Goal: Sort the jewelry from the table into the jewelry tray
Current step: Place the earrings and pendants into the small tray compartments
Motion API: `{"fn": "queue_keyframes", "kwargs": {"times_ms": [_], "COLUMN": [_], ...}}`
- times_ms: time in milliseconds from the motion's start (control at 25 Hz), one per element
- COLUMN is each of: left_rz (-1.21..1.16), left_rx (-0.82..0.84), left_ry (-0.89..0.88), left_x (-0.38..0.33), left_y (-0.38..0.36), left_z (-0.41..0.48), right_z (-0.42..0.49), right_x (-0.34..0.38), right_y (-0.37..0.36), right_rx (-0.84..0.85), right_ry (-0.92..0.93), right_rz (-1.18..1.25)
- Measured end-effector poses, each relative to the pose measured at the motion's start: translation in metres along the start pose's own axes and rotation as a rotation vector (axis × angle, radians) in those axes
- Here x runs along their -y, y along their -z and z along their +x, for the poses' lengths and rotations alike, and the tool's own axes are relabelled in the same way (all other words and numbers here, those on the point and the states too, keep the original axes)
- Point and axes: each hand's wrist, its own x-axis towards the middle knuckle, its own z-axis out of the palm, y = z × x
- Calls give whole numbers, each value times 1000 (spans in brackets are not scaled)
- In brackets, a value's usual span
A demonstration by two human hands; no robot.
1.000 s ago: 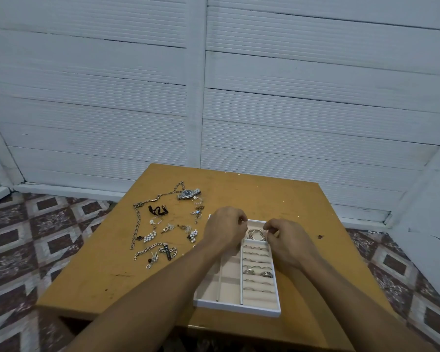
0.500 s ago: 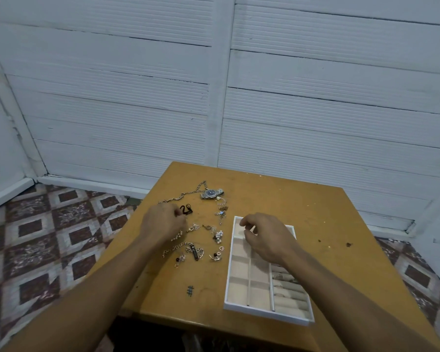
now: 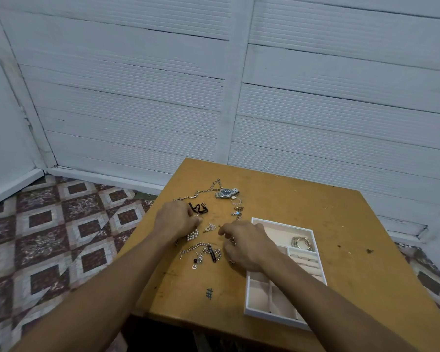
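Note:
Loose jewelry lies on the left half of the wooden table (image 3: 315, 199): a silver watch (image 3: 226, 193), a long chain necklace (image 3: 203, 193), a black piece (image 3: 200, 208), a pearl cluster (image 3: 192, 235), a small earring (image 3: 210, 227) and a chain bracelet (image 3: 201, 248). My left hand (image 3: 175, 219) rests curled on the pile just above the pearls; its fingertips hide what they touch. To the right of the earring, my right hand (image 3: 244, 245) hovers with loosely curled fingers, and nothing shows in it. The white jewelry tray (image 3: 269, 316) sits right of the pile, partly under my right forearm, with silver bangles (image 3: 302, 242) inside.
The tray's right column holds several rings in padded rolls (image 3: 305, 260). A small hash mark (image 3: 209, 293) is drawn on the table near its front edge. White panelled walls stand behind the table, and patterned floor tiles (image 3: 61, 237) lie to the left.
Both hands left the tray's far end. The left went to the loose jewelry first; the right has since crossed from above the tray to the pile. The view shifted left.

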Motion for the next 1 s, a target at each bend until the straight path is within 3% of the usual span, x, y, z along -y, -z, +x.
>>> {"fn": "queue_keyframes", "kwargs": {"times_ms": [400,600,720,1000], "left_rz": [-61,-151,-195,-189], "left_rx": [34,26,15,8], "left_ry": [-32,-37,-68,-106], "left_x": [-4,-5,-8,-8], "left_y": [-2,5,5,11], "left_z": [3,1,-5,-17], "right_z": [14,48,71,122], "right_x": [-8,-30,-41,-49], "right_y": [-2,6,10,4], "right_rx": [45,-128,-172,-21], "right_ry": [-42,-227,-319,-481], "right_rz": [12,222,214,110]}}
